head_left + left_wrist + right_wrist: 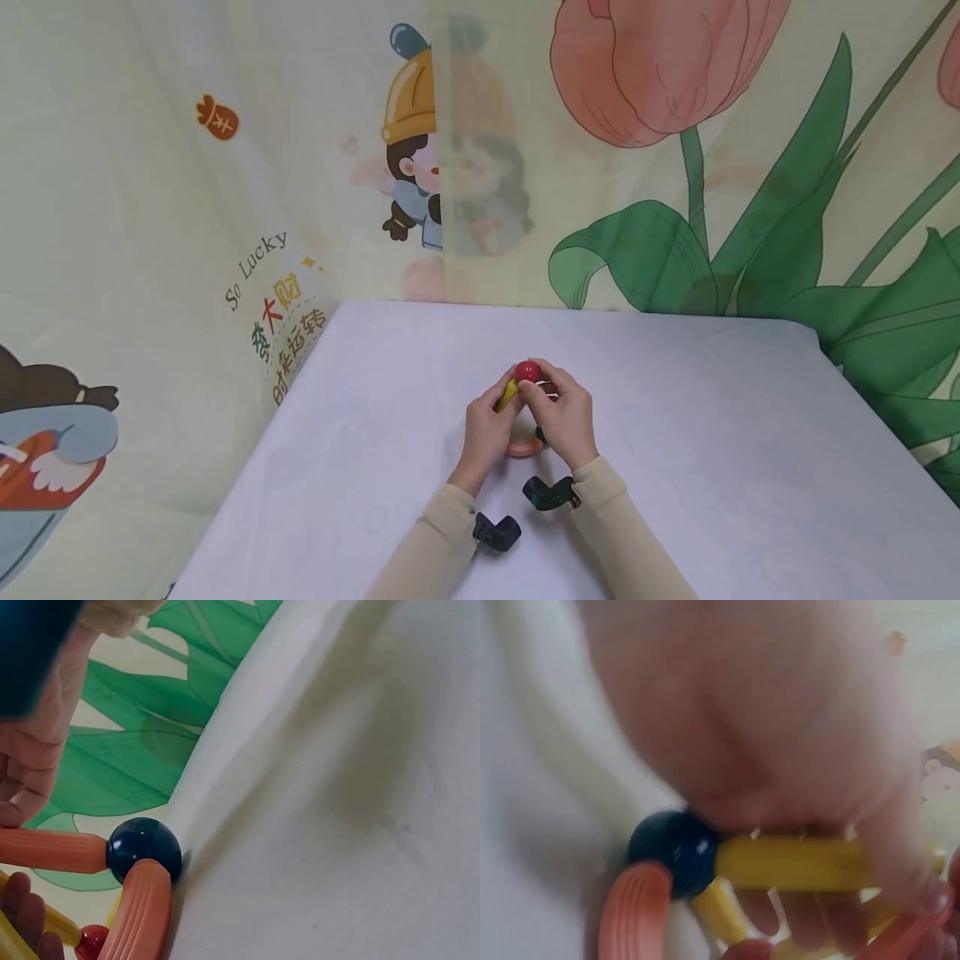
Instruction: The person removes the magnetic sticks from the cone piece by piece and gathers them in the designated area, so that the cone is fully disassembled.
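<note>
one red ball, pinched by right hand; yellow rod gripped by left hand, long axis slanting away and rightward toward the ball, which sits between both hands; join unclear.

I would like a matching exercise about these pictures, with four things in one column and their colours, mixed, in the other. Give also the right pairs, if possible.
Things:
1. Top ball, head view
2. Big ball, left wrist view
3. Curved stick in front of that ball
4. Sleeves, head view

Colours:
A. Beige
B. Orange
C. Red
D. Dark blue

Right pairs: 1-C, 2-D, 3-B, 4-A
</note>
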Available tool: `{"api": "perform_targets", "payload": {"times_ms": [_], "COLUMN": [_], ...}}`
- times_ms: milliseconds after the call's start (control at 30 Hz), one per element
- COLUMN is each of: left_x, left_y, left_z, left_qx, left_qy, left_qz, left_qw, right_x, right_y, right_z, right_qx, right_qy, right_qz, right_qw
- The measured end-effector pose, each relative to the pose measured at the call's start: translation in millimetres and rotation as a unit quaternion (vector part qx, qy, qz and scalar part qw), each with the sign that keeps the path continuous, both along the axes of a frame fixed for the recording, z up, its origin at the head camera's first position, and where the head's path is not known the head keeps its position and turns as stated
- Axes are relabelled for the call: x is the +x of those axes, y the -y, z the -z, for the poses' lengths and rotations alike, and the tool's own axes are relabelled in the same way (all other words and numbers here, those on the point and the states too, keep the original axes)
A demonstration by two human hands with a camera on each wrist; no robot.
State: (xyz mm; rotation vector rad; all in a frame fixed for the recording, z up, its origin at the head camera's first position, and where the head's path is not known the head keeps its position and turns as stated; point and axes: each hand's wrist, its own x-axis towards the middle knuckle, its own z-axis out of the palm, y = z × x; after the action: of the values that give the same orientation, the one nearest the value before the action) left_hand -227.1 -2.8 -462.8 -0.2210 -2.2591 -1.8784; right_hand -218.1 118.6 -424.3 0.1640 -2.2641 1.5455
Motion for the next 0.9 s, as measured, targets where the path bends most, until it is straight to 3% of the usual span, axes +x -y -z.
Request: {"api": "perform_targets", "payload": {"times_ms": [200, 400, 700, 900], "left_x": [-1.3, -0.1, -0.1, 0.3], "left_y": [0.6, 0.9, 2.2, 2.0], "left_z": [-0.4, 1.3, 4.0, 5.7], "left_qx": [-0.004, -0.023, -0.022, -0.015], "left_qy": [-0.010, -0.028, -0.042, -0.063], "left_qz": [-0.006, -0.013, 0.002, 0.000], "left_qw": [0.9999, 0.9993, 0.9989, 0.9979], "right_x": [0.2, -2.8, -12.2, -23.3], "right_y": [-0.1, -9.7, -53.5, -83.3], "right_z": [-2.3, 6.1, 25.6, 34.3], "right_qx": [-0.067, -0.086, -0.028, 0.042], "right_qy": [0.041, 0.063, 0.114, 0.202], "right_qz": [0.002, 0.021, 0.054, 0.051], "right_qw": [0.9969, 0.9941, 0.9916, 0.9771]}}
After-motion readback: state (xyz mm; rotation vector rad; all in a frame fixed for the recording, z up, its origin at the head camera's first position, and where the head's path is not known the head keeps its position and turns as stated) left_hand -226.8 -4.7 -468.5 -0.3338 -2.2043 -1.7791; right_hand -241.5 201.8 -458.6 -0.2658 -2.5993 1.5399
